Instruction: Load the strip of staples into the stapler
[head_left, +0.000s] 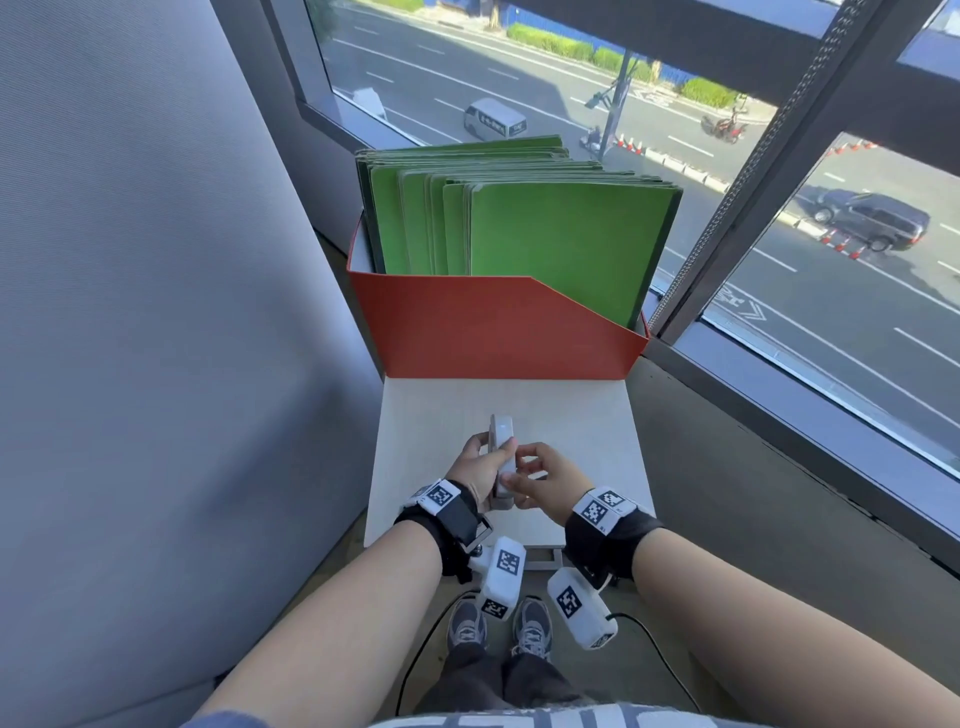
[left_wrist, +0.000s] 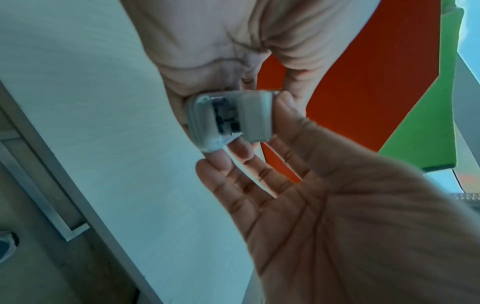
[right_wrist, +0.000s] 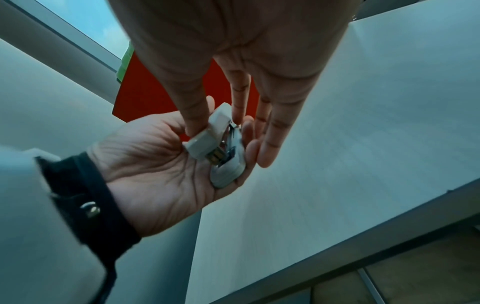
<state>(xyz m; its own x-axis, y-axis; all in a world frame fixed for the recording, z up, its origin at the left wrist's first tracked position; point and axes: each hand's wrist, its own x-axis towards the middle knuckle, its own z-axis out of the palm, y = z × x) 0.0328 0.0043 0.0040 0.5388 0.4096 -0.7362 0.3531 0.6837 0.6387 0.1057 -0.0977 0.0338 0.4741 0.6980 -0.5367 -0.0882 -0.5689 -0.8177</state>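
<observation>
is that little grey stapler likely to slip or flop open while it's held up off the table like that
The small grey plastic stapler looks light: the left hand alone holds it above the table. Its smooth shell may be slippery. Its two halves stand slightly parted in the wrist views, so it could hinge open; the right hand pinches it too.

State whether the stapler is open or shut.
Partly open: the stapler shows a gap exposing metal between cover and base, gripped by left hand.

Head downward — wrists close, opposed.
</observation>
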